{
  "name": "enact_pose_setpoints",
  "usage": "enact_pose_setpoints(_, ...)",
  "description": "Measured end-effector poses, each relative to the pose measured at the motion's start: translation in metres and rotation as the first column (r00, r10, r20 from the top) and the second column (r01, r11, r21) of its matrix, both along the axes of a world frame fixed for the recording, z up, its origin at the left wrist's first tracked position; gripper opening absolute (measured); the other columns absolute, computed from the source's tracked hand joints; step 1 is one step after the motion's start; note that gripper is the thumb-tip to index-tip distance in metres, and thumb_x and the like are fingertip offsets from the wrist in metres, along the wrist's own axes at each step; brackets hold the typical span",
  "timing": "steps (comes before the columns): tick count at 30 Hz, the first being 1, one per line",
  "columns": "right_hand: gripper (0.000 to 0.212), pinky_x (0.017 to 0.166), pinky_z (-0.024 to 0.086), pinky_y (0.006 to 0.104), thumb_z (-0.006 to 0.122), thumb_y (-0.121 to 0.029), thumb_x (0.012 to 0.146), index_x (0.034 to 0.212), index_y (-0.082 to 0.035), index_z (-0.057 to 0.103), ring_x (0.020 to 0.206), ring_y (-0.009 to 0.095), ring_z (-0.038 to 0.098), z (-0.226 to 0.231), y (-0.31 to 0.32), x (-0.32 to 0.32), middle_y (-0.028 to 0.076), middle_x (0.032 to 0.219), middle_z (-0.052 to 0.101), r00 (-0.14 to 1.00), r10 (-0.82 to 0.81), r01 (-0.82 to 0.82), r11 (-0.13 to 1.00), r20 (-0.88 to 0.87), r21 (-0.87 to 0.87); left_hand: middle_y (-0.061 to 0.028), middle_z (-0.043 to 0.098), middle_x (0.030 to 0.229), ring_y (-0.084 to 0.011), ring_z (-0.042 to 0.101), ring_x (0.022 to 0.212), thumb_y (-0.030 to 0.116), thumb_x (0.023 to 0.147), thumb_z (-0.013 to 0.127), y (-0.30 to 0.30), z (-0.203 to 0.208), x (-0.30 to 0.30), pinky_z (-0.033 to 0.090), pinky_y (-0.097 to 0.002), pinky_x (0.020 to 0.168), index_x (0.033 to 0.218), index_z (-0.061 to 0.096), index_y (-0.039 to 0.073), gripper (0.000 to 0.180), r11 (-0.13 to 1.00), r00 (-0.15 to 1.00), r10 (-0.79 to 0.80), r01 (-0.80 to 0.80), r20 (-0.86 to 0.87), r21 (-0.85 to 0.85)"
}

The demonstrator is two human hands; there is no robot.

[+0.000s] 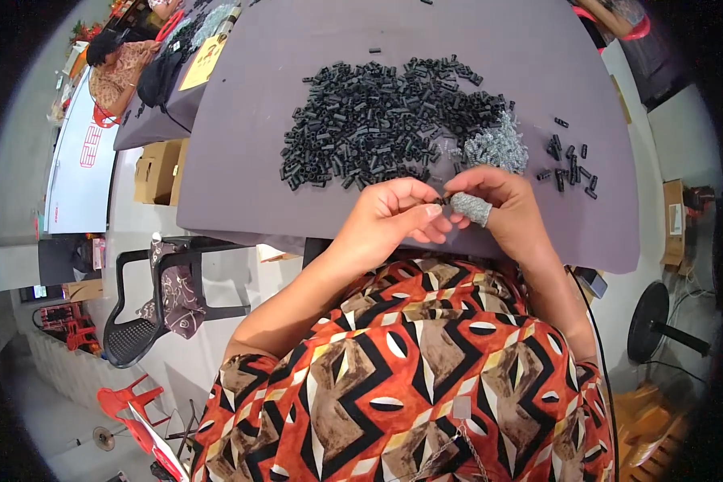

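Observation:
Just over the table's near edge, my left hand (394, 215) and my right hand (494, 205) meet, fingertips nearly touching. Pinched in the left fingers is a small black cylindrical piece (439, 202), mostly covered by them. The right thumb wears a grey knitted finger cover (471, 209) and presses toward the index finger beside that piece; whatever lies in this pinch is too small to name. Beyond my hands spreads a large heap of small black cylindrical pieces (353, 120). A smaller pile of clear plastic pieces (498, 147) adjoins its right side.
Several black pieces (573, 165) lie loose on the grey-covered table (241, 161) at the right. At the upper left, another person (120, 68) sits by a second table. A black chair (136, 321) stands at left, a cardboard box (159, 173) beyond it.

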State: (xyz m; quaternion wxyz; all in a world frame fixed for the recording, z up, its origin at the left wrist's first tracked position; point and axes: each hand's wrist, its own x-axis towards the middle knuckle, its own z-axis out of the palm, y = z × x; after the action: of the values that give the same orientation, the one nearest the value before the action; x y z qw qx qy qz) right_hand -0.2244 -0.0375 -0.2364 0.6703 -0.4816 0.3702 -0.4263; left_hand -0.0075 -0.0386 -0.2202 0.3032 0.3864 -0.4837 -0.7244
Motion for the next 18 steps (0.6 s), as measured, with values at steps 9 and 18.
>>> enact_pose_setpoints(9,0.034,0.08,0.052,0.0302,0.062,0.009,0.076,0.11,0.001,0.065,0.087,0.022,0.067,0.009,0.012,0.011,0.011,0.097,0.068,0.891,-0.191,-0.014,0.895,-0.412,-0.446,-0.0125,0.072,0.093,-0.0168,0.071,0.08,0.011,0.099,0.058,0.002,-0.006,0.001,0.057,-0.028,0.072,0.11,0.061,-0.001,0.017,1.0,1.0,0.016,-0.016,-0.009,-0.02)
enact_pose_setpoints(18,0.014,0.078,0.05,0.0244,0.066,-0.001,0.089,0.103,-0.001,0.066,0.085,0.009,0.062,-0.006,0.001,0.001,0.0,0.093,0.067,0.979,-0.155,0.124,0.969,-0.133,-0.216,-0.0118,0.072,0.094,-0.0171,0.071,0.079,0.011,0.099,0.06,0.003,-0.004,0.0,0.057,-0.0275,0.071,0.109,0.062,0.0,0.016,1.0,1.0,0.021,-0.021,0.012,-0.014)
